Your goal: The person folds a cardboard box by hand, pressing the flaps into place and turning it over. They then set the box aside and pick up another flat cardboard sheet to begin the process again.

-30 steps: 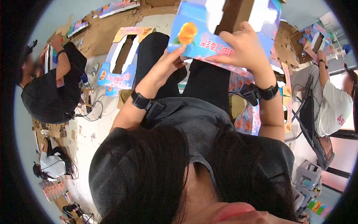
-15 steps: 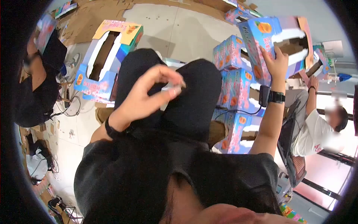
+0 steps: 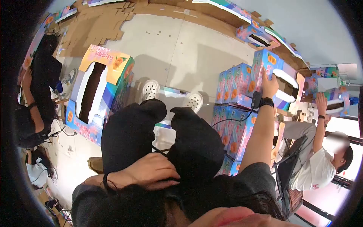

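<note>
My right hand (image 3: pixel 270 84) grips the near side of a blue and pink printed carton (image 3: pixel 261 60) with a long cut-out opening, the thumb at the opening's edge. This carton sits at the top of the stacked cartons (image 3: pixel 236 126) on my right, overlapping them in view. My left hand (image 3: pixel 155 169) lies on my lap in black trousers, fingers stretched out and relaxed, with nothing in it. To the left, another carton (image 3: pixel 100 125) with an orange-yellow flap stands beside my knee, its long opening facing up.
At the right a seated person (image 3: pixel 315 162) in a white top handles another carton (image 3: pixel 336 107). A person in dark clothes (image 3: pixel 43 75) sits at the left. Flattened cardboard (image 3: pixel 94 28) covers the far floor. A black cable (image 3: pixel 230 120) hangs from my right wrist.
My right hand has lowered the carton onto the stack. My left hand has dropped from above my knees to my lap, its fingers uncurling. My view has tilted, showing my shoes.
</note>
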The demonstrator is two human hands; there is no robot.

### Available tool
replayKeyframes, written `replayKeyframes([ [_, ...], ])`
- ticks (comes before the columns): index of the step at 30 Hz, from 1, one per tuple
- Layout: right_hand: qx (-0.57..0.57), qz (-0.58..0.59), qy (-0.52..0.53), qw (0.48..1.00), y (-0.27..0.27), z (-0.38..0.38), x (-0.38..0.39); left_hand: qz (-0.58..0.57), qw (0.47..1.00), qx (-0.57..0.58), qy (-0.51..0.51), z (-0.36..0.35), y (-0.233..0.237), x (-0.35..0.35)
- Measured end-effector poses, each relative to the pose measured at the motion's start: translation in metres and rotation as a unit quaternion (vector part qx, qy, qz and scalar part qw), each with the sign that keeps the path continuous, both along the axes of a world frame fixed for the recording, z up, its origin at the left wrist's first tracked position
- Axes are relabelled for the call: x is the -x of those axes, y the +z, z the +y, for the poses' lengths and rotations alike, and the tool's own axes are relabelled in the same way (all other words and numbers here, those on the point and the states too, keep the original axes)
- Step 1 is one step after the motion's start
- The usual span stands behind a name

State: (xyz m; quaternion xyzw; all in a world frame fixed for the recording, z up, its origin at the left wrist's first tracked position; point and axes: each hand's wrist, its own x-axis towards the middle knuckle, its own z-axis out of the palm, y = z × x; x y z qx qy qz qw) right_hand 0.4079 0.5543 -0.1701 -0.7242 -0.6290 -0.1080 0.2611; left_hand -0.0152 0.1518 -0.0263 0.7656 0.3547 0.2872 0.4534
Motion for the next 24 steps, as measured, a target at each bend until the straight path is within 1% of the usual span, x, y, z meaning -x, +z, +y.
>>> replayKeyframes([
  [1, 0.02, 0.002, -0.008, 1.0, -0.013, 0.001, -0.003, 0.014, 0.999, 0.033, -0.002, 0.001, -0.001, 0.001],
  [2, 0.04, 0.002, -0.017, 0.999, -0.024, 0.0, -0.008, 0.023, 0.999, 0.032, 0.003, 0.004, -0.001, 0.002],
  [3, 0.085, 0.015, -0.036, 0.996, -0.026, -0.007, -0.003, 0.032, 0.999, 0.031, 0.008, 0.006, -0.002, 0.002],
  [6, 0.147, 0.037, -0.038, 0.988, -0.054, -0.011, -0.014, 0.055, 0.998, 0.037, 0.02, 0.005, -0.003, 0.001],
  [7, 0.175, 0.047, -0.022, 0.983, -0.052, -0.009, -0.018, 0.063, 0.997, 0.039, 0.023, 0.003, -0.002, 0.002],
  [10, 0.188, 0.052, -0.021, 0.981, -0.04, -0.015, -0.004, 0.048, 0.998, 0.032, 0.016, 0.002, 0.002, 0.002],
  [11, 0.181, 0.014, -0.017, 0.983, -0.035, -0.022, 0.003, 0.036, 0.999, 0.027, 0.012, 0.001, 0.003, 0.001],
  [13, 0.107, -0.099, 0.073, 0.987, -0.044, -0.039, 0.006, -0.015, 0.999, 0.029, -0.009, 0.001, 0.009, 0.002],
  [14, 0.07, -0.155, 0.12, 0.978, -0.049, -0.048, 0.005, -0.041, 0.999, 0.031, -0.017, 0.001, 0.012, 0.004],
  [15, -0.014, -0.197, 0.106, 0.975, -0.034, -0.079, 0.031, -0.138, 0.985, 0.095, -0.038, -0.001, 0.009, 0.007],
  [16, -0.027, -0.182, 0.154, 0.971, -0.022, -0.102, 0.046, -0.223, 0.961, 0.163, -0.026, -0.003, 0.013, 0.012],
  [17, -0.038, -0.166, 0.202, 0.964, -0.013, -0.124, 0.056, -0.25, 0.943, 0.219, -0.01, -0.004, 0.023, 0.02],
  [18, -0.047, -0.15, 0.248, 0.956, -0.004, -0.146, 0.065, -0.338, 0.905, 0.259, 0.008, -0.007, 0.021, 0.025],
  [19, -0.041, -0.11, 0.277, 0.954, 0.007, -0.169, 0.077, -0.417, 0.868, 0.266, 0.033, -0.008, 0.025, 0.029],
  [20, -0.032, -0.071, 0.305, 0.949, 0.018, -0.193, 0.087, -0.436, 0.847, 0.288, 0.1, -0.016, 0.039, 0.033],
  [21, -0.022, -0.029, 0.33, 0.943, 0.025, -0.214, 0.093, -0.513, 0.827, 0.217, 0.081, -0.018, 0.046, 0.034],
  [22, -0.017, -0.031, 0.332, 0.943, 0.029, -0.232, 0.095, -0.472, 0.862, 0.104, 0.153, -0.029, 0.069, 0.033],
  [23, -0.011, -0.032, 0.333, 0.942, 0.033, -0.25, 0.095, -0.335, 0.932, -0.118, 0.071, -0.034, 0.079, 0.041],
  [24, -0.005, -0.034, 0.333, 0.942, 0.035, -0.265, 0.094, -0.172, 0.878, -0.445, 0.044, -0.04, 0.09, 0.049],
])
